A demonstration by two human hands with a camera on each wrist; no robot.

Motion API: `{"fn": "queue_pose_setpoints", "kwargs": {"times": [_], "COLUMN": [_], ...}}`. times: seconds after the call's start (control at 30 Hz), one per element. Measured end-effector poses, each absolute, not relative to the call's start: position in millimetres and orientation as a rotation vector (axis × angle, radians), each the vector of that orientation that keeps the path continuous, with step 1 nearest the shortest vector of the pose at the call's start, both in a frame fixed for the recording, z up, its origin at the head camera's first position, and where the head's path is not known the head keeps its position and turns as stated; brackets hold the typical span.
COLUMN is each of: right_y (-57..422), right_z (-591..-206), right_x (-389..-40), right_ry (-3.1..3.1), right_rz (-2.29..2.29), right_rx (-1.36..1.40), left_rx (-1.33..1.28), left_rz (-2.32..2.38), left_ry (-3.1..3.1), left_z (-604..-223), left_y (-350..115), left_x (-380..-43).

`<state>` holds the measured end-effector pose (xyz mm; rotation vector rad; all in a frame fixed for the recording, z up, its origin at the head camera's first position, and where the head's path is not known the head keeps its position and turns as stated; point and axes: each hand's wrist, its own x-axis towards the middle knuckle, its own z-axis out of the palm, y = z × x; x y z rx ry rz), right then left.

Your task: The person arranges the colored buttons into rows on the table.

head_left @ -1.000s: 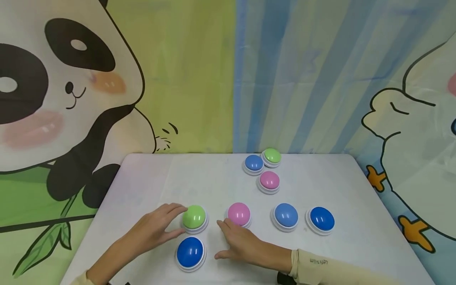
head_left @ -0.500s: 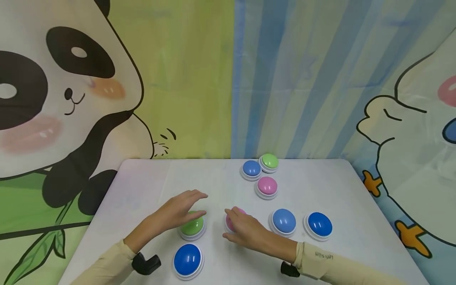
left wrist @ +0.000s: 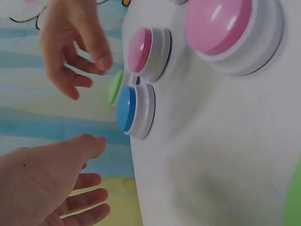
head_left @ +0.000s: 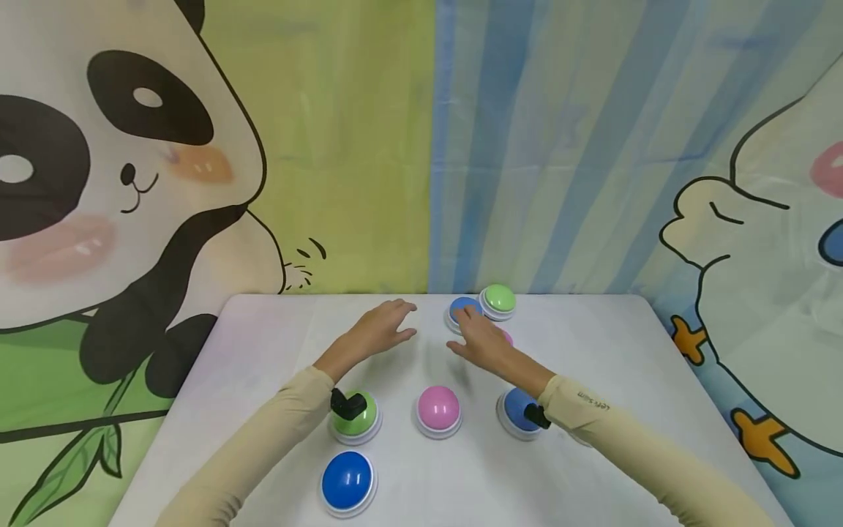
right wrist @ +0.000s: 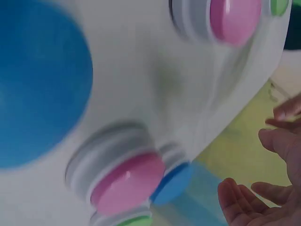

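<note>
My left hand point(head_left: 378, 329) is over the far middle of the white table, fingers apart and holding nothing. To its right, my right hand point(head_left: 486, 340) hovers, also holding nothing, in front of the far light blue dome button point(head_left: 461, 306). Beside that stands a light green button point(head_left: 500, 298). The far pink button point(right wrist: 127, 183) is mostly hidden behind my right hand in the head view. In the left wrist view the palm of my left hand point(left wrist: 42, 183) faces the fingers of my right hand point(left wrist: 77, 42), with a gap between them.
Nearer on the table point(head_left: 276, 439) stand a green button point(head_left: 358, 423), a pink button point(head_left: 438, 408), a light blue button point(head_left: 516, 410) and a dark blue button point(head_left: 346, 479). My right sleeve point(head_left: 632, 446) covers most of another. A printed curtain point(head_left: 356, 146) hangs behind.
Both hands have moved away from the near green and pink buttons toward the far row. The near pink button is uncovered; my right sleeve now covers the rightmost dark blue one.
</note>
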<state>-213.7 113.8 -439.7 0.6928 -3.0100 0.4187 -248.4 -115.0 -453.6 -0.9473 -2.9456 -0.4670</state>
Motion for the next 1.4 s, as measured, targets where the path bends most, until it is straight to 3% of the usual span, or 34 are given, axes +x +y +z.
{"fn": "queue_pose_setpoints", "kwargs": {"times": [0.2,0.37,0.63,0.83,1.4], "right_y": [127,134,141,143,144], "right_z": [-428,-430,-449,-461,-476], "right_x": [-246,-264,-295,-304,-315], "right_ry": [-3.117,-3.200,-3.412,-3.514,-3.393], "right_rz": [0.312,0.236,0.124,0.131,0.285], "right_rx": [0.589,0.688,0.643,0.526,0.621], "left_rx": [-0.959,-0.952,-0.750,-0.804,-0.731], "left_rz": [-0.598,-0.657,-0.883,-0.997,-0.937], "left_ry": [-2.979,-2.993,-3.097,-3.094,-3.101], "left_z": [-466,-477,-499,-508,-501], "left_y": [-89,-68,-37,-22,-17], "left_x": [-267,-274,-300,-304,-306]}}
